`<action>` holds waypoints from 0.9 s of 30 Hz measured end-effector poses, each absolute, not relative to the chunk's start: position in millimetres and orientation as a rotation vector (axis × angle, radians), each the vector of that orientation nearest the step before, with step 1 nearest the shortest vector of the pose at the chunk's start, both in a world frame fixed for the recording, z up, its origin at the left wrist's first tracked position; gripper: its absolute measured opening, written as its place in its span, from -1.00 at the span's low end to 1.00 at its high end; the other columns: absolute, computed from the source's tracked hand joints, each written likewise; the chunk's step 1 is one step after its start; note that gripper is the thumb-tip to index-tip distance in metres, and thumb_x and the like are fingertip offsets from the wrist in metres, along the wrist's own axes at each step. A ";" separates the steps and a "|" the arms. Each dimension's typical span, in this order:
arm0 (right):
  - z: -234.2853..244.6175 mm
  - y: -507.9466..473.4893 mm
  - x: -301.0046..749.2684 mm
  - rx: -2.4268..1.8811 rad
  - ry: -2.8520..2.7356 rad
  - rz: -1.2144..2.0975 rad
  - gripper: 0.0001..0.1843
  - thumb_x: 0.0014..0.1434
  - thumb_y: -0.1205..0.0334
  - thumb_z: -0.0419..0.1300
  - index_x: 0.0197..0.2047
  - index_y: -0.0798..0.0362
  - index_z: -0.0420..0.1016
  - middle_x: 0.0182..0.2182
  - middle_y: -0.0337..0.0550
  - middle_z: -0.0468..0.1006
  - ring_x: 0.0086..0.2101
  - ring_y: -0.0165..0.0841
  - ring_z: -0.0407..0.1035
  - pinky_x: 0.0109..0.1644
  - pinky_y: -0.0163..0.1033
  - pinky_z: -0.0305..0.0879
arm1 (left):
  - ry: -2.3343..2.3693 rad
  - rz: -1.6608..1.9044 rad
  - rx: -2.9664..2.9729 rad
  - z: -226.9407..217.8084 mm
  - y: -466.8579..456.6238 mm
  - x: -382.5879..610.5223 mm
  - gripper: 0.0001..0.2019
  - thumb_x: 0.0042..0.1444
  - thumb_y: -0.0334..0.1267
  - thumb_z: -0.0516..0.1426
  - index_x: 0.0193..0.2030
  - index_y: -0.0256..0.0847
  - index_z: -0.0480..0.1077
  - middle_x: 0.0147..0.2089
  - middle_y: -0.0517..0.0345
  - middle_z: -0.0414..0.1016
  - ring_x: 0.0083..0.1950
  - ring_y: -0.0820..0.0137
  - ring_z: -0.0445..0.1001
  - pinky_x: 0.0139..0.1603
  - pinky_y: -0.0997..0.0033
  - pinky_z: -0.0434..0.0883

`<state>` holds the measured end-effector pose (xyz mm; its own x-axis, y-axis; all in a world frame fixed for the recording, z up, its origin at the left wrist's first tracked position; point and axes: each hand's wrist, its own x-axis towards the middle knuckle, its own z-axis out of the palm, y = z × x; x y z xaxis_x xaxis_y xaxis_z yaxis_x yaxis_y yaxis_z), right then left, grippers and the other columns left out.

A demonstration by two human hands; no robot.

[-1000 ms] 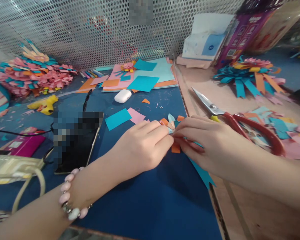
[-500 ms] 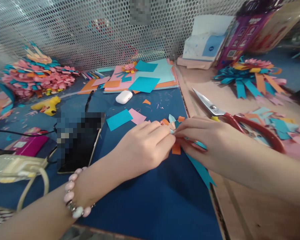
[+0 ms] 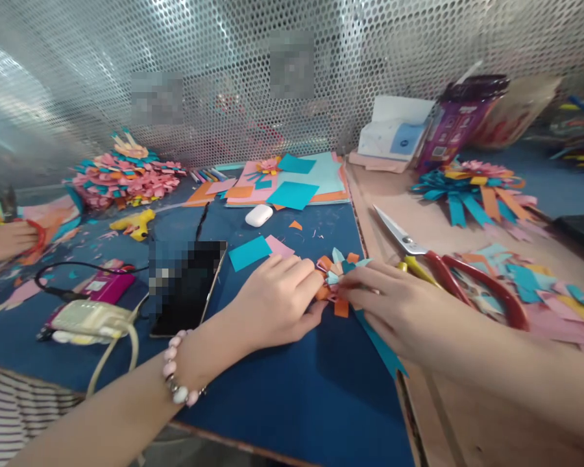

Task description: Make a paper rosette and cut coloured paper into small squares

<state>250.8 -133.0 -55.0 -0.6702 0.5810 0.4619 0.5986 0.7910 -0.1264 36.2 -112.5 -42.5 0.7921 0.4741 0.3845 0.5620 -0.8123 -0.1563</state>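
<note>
Head lifted, wider view now. Left hand and right hand haven't shifted: fingertips still pinching the paper rosette on the bench; assembly ongoing.

Paper piece betw. L hand & R hand; scissors just R, phone L, earbud case behind.

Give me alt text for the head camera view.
A left hand and a right hand pinch a small paper flower of orange, pink and teal strips on a blue mat. Red-handled scissors lie right of them, a phone left.
</note>
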 end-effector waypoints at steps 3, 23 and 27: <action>-56.4 -137.4 248.6 -0.900 -2.533 -0.182 -0.67 0.21 0.46 -0.03 -0.36 0.09 0.55 -0.35 0.00 0.49 -0.28 -0.24 0.37 -0.25 -0.13 0.38 | -0.865 -0.480 -2.693 -42.3 -113.3 35.0 -0.79 0.17 -0.19 0.02 -0.34 -0.28 0.38 -0.35 0.07 0.41 -0.27 0.28 0.38 -0.30 0.29 0.27; -59.6 -98.5 258.8 -1.080 -1.499 1.042 -0.29 0.12 -0.07 0.20 0.27 -0.15 0.07 0.18 -0.02 0.28 0.13 -0.15 0.25 0.17 0.03 0.26 | -1.701 -1.413 -3.423 -31.0 -74.5 6.7 -0.72 0.07 -0.19 0.22 -0.10 -0.26 0.45 -0.12 0.01 0.57 -0.08 0.36 0.54 0.02 0.35 0.43; -55.3 -102.4 253.0 -1.014 -1.319 1.300 -0.08 0.02 -0.02 0.31 0.34 -0.12 -0.07 0.13 0.04 0.35 0.05 -0.15 0.35 0.16 0.05 0.27 | -1.869 -1.736 -3.386 -30.6 -66.4 2.4 -0.69 -0.02 -0.24 0.28 -0.13 -0.29 0.45 -0.13 -0.02 0.57 -0.11 0.34 0.56 -0.01 0.31 0.45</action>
<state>253.0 -102.4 -55.3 -0.1654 0.9823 0.0881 -0.0735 0.0768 -0.9943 2.4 -66.4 -30.6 0.4729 0.8771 0.0840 0.1483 -0.1732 0.9737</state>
